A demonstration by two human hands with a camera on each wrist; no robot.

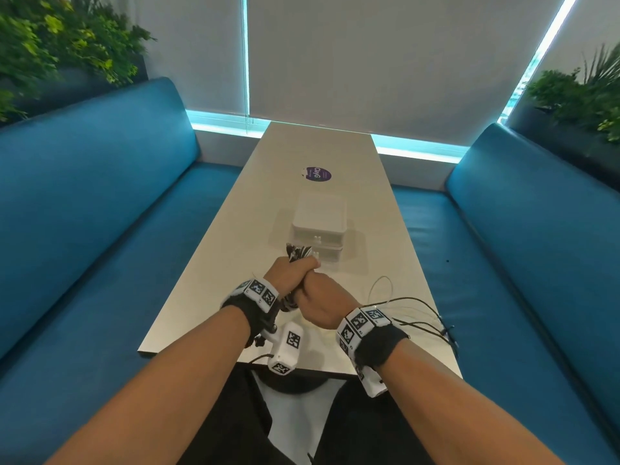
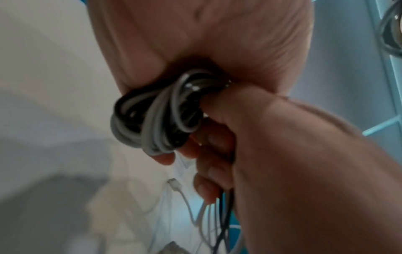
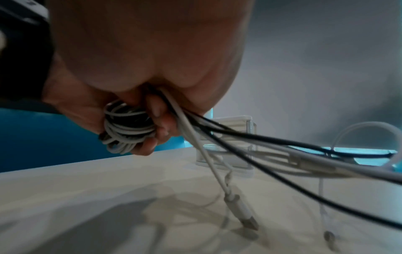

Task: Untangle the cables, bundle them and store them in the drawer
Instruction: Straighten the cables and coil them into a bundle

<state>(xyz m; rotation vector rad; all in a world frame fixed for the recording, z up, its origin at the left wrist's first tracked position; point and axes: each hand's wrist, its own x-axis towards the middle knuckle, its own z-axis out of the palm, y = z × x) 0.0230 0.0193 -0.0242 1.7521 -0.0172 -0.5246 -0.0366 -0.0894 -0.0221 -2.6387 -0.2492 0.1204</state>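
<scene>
Both hands meet above the near half of the white table (image 1: 235,263). My left hand (image 1: 295,268) grips a coiled bundle of white and black cables (image 1: 298,251). The coil (image 2: 152,116) sticks out below the left palm. My right hand (image 1: 313,297) closes around the loose cable ends (image 3: 250,142) right beside the coil (image 3: 126,128). These strands (image 1: 412,310) trail off to the right over the table edge. A white USB plug (image 3: 245,216) hangs down and touches the tabletop. The small white drawer unit (image 1: 318,226) stands just beyond the hands, its drawers closed.
A round purple sticker (image 1: 317,173) lies on the table behind the drawer unit. Blue bench seats (image 1: 100,229) run along both sides of the table. Plants (image 1: 50,45) stand behind the benches, and window blinds close off the far end.
</scene>
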